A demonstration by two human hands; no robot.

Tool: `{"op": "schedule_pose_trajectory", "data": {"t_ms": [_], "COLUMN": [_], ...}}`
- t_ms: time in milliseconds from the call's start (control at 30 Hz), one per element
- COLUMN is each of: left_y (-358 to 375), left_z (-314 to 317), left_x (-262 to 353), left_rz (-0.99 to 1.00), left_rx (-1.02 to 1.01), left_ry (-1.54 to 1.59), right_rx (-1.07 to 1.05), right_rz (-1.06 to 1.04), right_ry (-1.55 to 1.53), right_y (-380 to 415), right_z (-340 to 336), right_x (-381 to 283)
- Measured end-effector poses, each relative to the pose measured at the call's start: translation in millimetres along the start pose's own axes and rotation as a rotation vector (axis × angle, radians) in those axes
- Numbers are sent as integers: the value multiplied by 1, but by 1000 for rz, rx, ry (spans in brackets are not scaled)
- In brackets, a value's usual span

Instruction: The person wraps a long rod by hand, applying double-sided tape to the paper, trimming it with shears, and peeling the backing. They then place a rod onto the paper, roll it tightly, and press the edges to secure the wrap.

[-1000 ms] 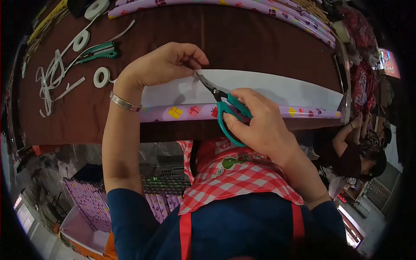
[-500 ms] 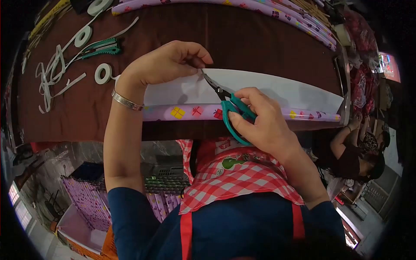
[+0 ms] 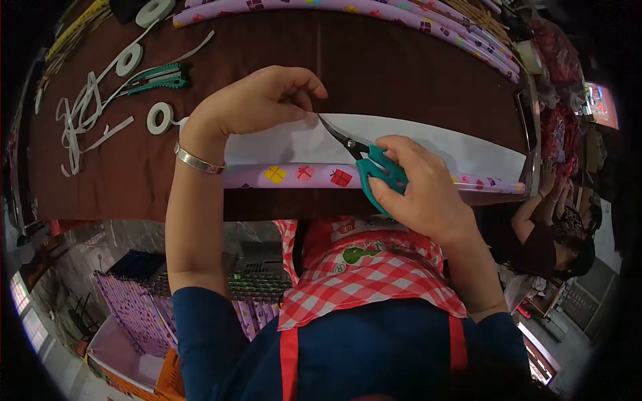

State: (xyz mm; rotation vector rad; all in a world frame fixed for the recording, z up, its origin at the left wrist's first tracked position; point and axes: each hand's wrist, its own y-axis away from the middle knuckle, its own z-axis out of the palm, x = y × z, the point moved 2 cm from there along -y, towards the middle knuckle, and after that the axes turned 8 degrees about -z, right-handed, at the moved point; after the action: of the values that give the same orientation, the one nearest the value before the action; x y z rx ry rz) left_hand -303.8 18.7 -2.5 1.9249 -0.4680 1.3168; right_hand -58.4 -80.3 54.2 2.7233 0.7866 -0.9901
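My right hand (image 3: 421, 187) grips green-handled scissors (image 3: 374, 167), whose dark blades point up and left, with the tips beside my left fingertips. My left hand (image 3: 267, 100) is bent over the upper edge of a white sheet (image 3: 394, 137); thumb and fingers are drawn together there, and what they pinch is too small to make out. Along the sheet's near side runs a lilac roll printed with gift boxes (image 3: 304, 175). A roll of white tape (image 3: 160, 118) lies left of my left wrist, its loose end reaching toward the sheet.
On the brown cloth (image 3: 401, 73) lie more tape rolls (image 3: 129, 59), loose white strips (image 3: 83, 110) and green cutters (image 3: 159, 78). Patterned rolls (image 3: 374, 10) line the far edge. A crate (image 3: 127, 371) stands below left. Another person (image 3: 542, 234) is at the right.
The scissors have moved slightly right, away from my left fingertips, and their blades and handles have come closer together. My left hand has barely shifted.
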Motion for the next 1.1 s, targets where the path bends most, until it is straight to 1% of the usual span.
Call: {"op": "schedule_pose_trajectory", "data": {"t_ms": [133, 200, 300, 433, 500, 700, 833, 900, 933, 967, 1000, 1067, 1100], "left_y": [1, 3, 3, 2, 2, 1, 0, 0, 0, 0, -1, -1, -1], "left_z": [0, 1, 1, 0, -1, -2, -3, -3, -2, -1, 0, 1, 2], "left_x": [2, 3, 5, 4, 0, 2, -1, -2, -2, -1, 0, -1, 0], "left_rz": [-12, 7, -29, -18, 8, -44, -52, -87, -87, -45, -4, 10, 27], "left_rx": [48, 80, 71, 69, 65, 45, 37, 25, 25, 31, 37, 49, 59], "left_ry": [-68, -80, -44, -52, -38, -32, 10, -9, -6, -13, -19, 0, 17], "right_rx": [-38, -132, -198, -180, -219, -268, -217, -291, -265, -239, -94, -28, -25], "right_rz": [-19, -40, -69, -69, -71, -61, -119, -142, -132, -122, -205, -192, -186], "right_ry": [25, 62, 108, 112, 120, 74, 40, 32, 61, 89, 177, 363, 406], "right_y": [-9, -13, -17, -18, -21, -28, -32, -34, -36, -38, -38, -47, -52], "right_z": [-7, -5, -5, -3, -4, -4, -3, -12, -20, -29, -34, -49, -54], "right_x": [11, 15, 13, 18, 19, 20, 14, 11, 11, 15, 29, 54, 65]}}
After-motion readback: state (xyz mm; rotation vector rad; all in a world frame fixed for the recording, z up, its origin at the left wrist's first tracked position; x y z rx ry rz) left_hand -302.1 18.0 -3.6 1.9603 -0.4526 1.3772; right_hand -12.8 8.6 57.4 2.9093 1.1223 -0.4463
